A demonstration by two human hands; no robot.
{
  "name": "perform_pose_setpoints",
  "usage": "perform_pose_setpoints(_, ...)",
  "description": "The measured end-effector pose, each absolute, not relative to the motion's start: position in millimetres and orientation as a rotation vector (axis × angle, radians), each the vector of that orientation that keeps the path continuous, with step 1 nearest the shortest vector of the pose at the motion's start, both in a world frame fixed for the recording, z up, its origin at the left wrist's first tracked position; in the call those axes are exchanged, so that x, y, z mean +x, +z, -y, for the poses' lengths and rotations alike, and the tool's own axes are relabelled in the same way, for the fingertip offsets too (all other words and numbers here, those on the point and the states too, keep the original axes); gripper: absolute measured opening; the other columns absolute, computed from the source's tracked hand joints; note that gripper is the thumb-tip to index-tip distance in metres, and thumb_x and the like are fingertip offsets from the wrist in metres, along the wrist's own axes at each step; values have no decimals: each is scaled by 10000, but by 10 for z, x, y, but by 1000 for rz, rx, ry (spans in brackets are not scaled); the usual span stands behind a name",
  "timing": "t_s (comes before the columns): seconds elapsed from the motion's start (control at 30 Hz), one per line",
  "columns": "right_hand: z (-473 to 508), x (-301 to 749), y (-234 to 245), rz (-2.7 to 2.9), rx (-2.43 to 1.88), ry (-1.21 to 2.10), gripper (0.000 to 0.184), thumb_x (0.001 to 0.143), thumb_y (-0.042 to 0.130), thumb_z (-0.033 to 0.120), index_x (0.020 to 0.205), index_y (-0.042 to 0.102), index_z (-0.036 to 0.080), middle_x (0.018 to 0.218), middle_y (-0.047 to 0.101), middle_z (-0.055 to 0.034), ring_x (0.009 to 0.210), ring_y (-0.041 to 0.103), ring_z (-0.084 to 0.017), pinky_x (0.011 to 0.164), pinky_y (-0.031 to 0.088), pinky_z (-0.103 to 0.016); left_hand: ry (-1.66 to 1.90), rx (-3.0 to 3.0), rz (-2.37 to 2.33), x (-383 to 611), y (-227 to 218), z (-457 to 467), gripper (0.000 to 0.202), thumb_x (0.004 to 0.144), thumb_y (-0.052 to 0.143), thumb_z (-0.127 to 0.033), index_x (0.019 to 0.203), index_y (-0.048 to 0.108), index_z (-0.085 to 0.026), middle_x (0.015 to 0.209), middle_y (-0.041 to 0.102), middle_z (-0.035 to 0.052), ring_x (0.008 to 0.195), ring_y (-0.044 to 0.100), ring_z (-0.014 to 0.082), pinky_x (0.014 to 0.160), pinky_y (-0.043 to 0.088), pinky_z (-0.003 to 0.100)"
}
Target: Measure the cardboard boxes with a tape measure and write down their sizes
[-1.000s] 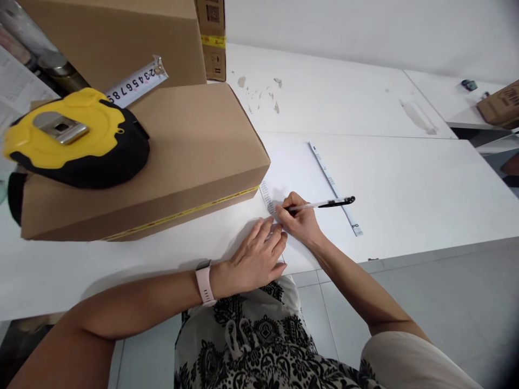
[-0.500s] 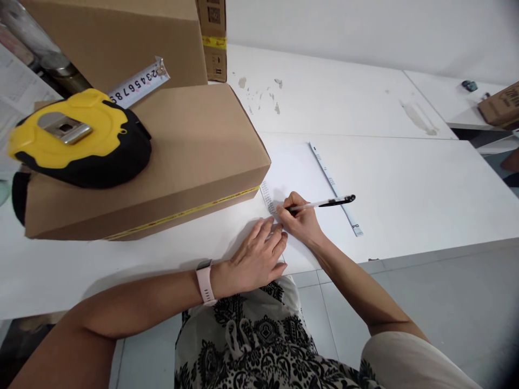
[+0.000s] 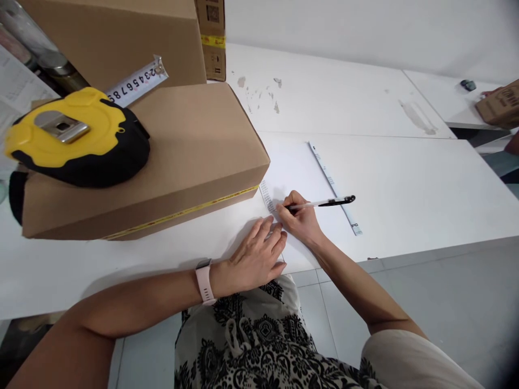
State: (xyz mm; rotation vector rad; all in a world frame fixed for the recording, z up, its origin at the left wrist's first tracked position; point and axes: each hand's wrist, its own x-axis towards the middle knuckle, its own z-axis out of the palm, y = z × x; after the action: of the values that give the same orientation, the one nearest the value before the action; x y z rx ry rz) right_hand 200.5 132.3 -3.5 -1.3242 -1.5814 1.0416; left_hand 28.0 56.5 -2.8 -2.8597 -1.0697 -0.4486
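My right hand (image 3: 299, 217) is closed around a pen (image 3: 324, 203) with a clear barrel and black ends, its tip hidden by my fingers. That hand rests on white paper (image 3: 290, 162), where small rows of writing run along the left edge. My left hand (image 3: 259, 254) lies flat with fingers apart at the paper's lower left edge, a pink-strapped watch on its wrist. A blue-white printed strip (image 3: 334, 186) lies along the paper's right side. Left of the paper stands a brown cardboard box (image 3: 194, 135), with a yellow and black tape measure (image 3: 77, 135) on top, its blade partly out.
Another cardboard box (image 3: 121, 43) stands behind, and a taped carton (image 3: 213, 59) is beside it. Bottle-like containers (image 3: 52, 59) are at the upper left. On the white table (image 3: 425, 189) the front edge runs past my right forearm. At far right, part of another person shows near a small box (image 3: 500, 105).
My hands and the pen stay almost in place. At the far right, the small box and the other person's arm have shifted slightly.
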Motion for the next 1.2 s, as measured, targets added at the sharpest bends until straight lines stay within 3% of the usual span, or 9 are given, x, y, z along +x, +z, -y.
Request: perform_pose_setpoints(1.2, -1329, 2006, -11, 1575, -1349, 1031, 261, 804, 661, 286, 675, 439, 241, 594, 410, 67, 549, 358, -106, 521, 301, -270, -454, -2871, 1056, 266, 32, -578, 612, 981, 552, -499, 1353, 568, -13, 1400, 626, 226, 1360, 519, 414, 1192, 327, 535)
